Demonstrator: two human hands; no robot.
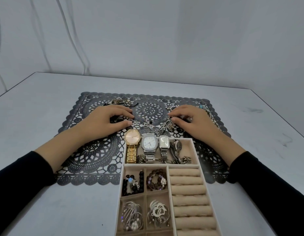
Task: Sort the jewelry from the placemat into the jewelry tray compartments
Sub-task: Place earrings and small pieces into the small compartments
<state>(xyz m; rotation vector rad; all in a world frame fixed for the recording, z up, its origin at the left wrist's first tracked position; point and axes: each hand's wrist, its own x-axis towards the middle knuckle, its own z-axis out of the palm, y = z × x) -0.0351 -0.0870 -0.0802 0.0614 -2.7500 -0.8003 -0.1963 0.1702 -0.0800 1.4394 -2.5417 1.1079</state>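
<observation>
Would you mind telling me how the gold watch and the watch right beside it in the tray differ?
The gold watch has a round pinkish dial; the silver watch has a rounded-square white dial. The gold watch's band is gold-coloured, the silver watch's is steel grey. Both lie face up in the jewelry tray's far compartment, heads on its far rim.

plain staged tabletop setup: bare grey table (45, 193), draped grey backdrop (148, 40) behind.

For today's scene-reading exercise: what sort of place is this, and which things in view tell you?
Probably a staged tabletop workspace rather than a lived-in room: a bare grey table, a draped plain backdrop behind it, and only a lace placemat and jewelry tray laid out.
</observation>
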